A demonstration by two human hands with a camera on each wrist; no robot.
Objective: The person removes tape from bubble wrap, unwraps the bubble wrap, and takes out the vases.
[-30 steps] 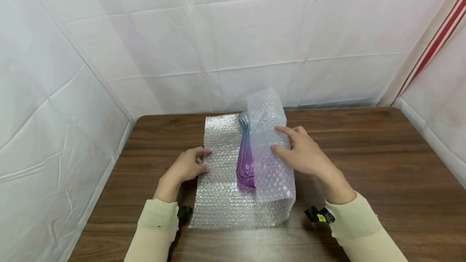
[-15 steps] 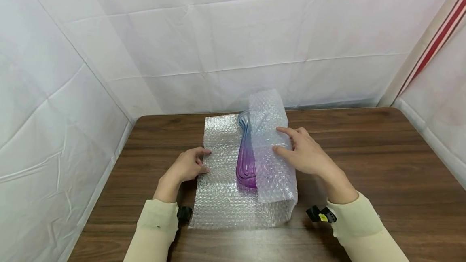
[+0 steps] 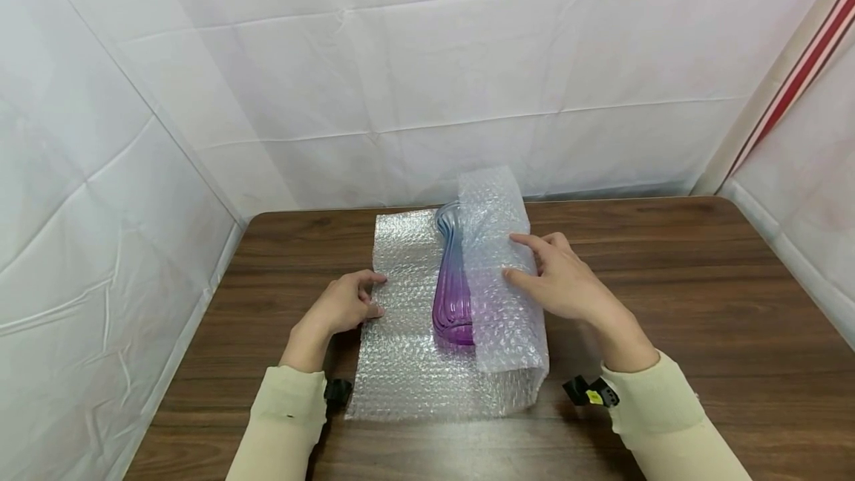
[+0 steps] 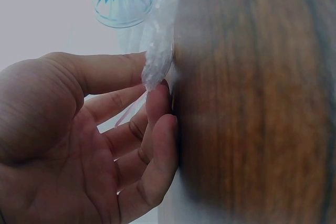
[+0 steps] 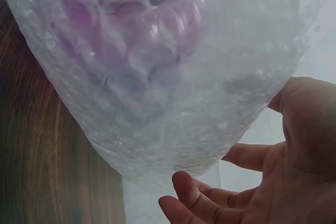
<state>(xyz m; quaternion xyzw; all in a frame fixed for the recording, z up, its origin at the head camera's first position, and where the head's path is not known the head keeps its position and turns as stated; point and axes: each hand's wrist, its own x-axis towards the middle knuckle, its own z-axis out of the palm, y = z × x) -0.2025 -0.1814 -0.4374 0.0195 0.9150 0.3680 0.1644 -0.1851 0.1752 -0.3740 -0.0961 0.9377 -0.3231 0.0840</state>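
Note:
A fluted glass vase (image 3: 452,295), blue fading to purple, lies on a sheet of bubble wrap (image 3: 414,384). The wrap's right part is folded over, forming a flap (image 3: 497,243) that covers the vase's right side. My left hand (image 3: 339,304) pinches the sheet's left edge; the left wrist view shows the thumb above the wrap (image 4: 160,51) and fingertips below, close to the table. With thumb and index finger spread, my right hand (image 3: 561,277) rests on the flap near its fold. Through the wrap (image 5: 252,40) the vase's purple body appears blurred in the right wrist view.
The brown wood-grain table (image 3: 701,318) carries the sheet, whose far end lies near the table's back edge. White cloth walls (image 3: 467,58) stand behind and at both sides. Black wrist cameras (image 3: 338,392) are worn below both hands.
The flap has shifted slightly to the right along with my right hand, so a little more of the vase's purple part shows. My left hand stays in place.

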